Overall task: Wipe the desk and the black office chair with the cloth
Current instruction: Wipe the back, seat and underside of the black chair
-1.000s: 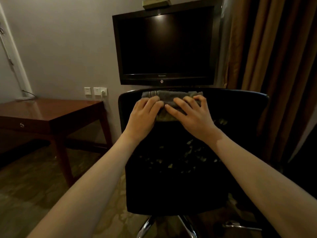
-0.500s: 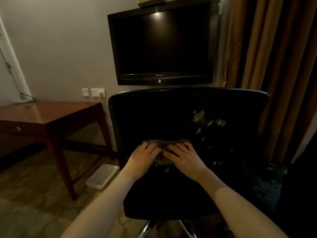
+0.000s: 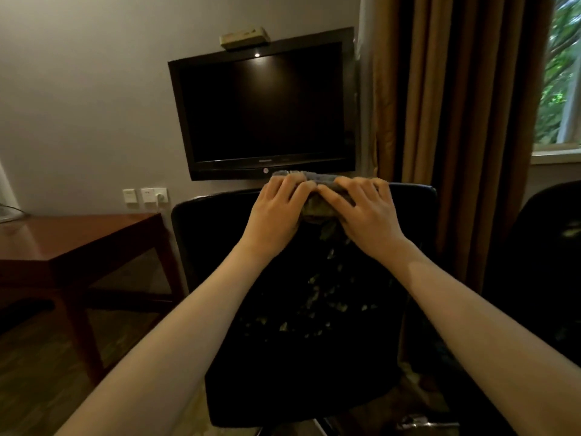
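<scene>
From the head camera, I have both arms stretched out in front of me to the top edge of the black office chair (image 3: pixel 314 309), whose backrest faces me. My left hand (image 3: pixel 276 212) and my right hand (image 3: pixel 364 212) lie side by side, palms down, fingertips almost meeting, and both press on the cloth (image 3: pixel 317 209). The cloth is bunched at the top middle of the backrest, partly draped over the rim; a grey fold shows above my fingers and a darker fold shows between my hands. My grip on each side is flat, with fingers spread and curled lightly over the fabric, pressing it against the chair rather than pinching it.

The backrest is dark and glossy, with pale flecks scattered down its middle; I cannot tell whether they are marks or reflections. To my left stands the reddish wooden tabletop (image 3: pixel 78 240), well apart from the chair. A dark television (image 3: pixel 264 105) hangs on the wall just behind the chair top, with a small box (image 3: pixel 244 37) on its upper edge. Wall sockets (image 3: pixel 145 195) sit left of it, and brown curtains (image 3: pixel 456 105) hang to my right.
</scene>
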A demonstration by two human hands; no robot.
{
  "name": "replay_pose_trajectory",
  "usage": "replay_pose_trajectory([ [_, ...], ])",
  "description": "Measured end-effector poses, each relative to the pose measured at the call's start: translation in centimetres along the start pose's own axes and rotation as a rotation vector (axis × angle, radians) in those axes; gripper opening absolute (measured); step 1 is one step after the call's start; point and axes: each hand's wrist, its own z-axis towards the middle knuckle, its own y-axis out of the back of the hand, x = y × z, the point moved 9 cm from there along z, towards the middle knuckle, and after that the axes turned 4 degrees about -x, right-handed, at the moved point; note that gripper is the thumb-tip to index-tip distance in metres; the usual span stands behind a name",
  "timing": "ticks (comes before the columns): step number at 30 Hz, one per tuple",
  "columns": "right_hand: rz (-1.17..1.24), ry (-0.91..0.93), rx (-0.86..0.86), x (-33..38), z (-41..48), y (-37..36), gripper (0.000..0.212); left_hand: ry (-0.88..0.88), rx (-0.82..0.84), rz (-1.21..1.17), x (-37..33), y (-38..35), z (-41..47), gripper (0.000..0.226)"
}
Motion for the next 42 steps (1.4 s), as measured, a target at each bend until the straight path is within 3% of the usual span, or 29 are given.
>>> replay_pose_trajectory([
  [5, -0.019, 0.017, 0.098, 1.3, -4.1, -2.7, 0.044, -0.082, 0.019, 0.071, -1.1, -2.6, -3.8, 0.034],
  [8, 0.027, 0.001, 0.214, 3.2, -8.3, -5.1, 0.045, -0.162, 0.192, 0.085, -2.3, -5.2, -7.7, 0.046],
  [11, 0.081, 0.049, 0.383, 5.4, -12.5, -7.5, 0.067, -0.122, 0.435, 0.101, -2.9, -8.0, -11.9, 0.060],
  [13, 0.122, 0.045, 0.507, 6.0, -14.1, -8.4, 0.086, -0.083, 0.510, 0.070, -3.1, -9.2, -13.5, 0.063],
  [17, 0.188, 0.048, 0.468, 5.8, -12.8, -7.0, 0.084, -0.061, 0.552, 0.028, -3.2, -9.1, -13.0, 0.066],
  [19, 0.197, 0.047, 0.428, 5.0, -11.3, -5.6, 0.078, -0.040, 0.517, 0.008, -3.4, -7.7, -11.3, 0.064],
  [22, 0.230, -0.079, 0.241, 2.4, -7.0, -2.1, 0.050, -0.005, 0.355, -0.120, -3.2, -4.5, -6.9, 0.048],
  [27, 0.143, -0.265, 0.016, -3.1, 1.4, 2.7, 0.049, 0.010, 0.039, -0.125, -1.5, 1.7, 3.5, 0.035],
  [28, 0.104, -0.307, 0.064, -4.0, 3.0, 2.8, 0.050, 0.022, 0.039, -0.098, -1.1, 2.4, 5.2, 0.035],
  [30, 0.093, -0.440, 0.341, -5.7, 5.2, 1.1, 0.050, 0.130, 0.192, -0.046, 0.6, 1.9, 7.5, 0.041],
  [32, 0.179, -0.628, 0.655, -6.5, 5.5, -1.8, 0.041, 0.294, 0.399, -0.016, 2.8, 0.0, 7.4, 0.045],
  [34, 0.257, -0.741, 0.856, -6.1, 5.5, -3.6, 0.027, 0.363, 0.487, -0.012, 4.0, -0.8, 6.1, 0.036],
  [38, 0.371, -0.722, 0.936, -4.7, 7.4, -4.5, 0.009, 0.514, 0.405, -0.137, 7.1, 1.4, 3.3, 0.025],
  [42, 0.517, -0.694, 0.914, -2.2, 8.9, -5.1, 0.007, 0.614, 0.385, -0.199, 9.7, 3.9, 1.6, 0.022],
])
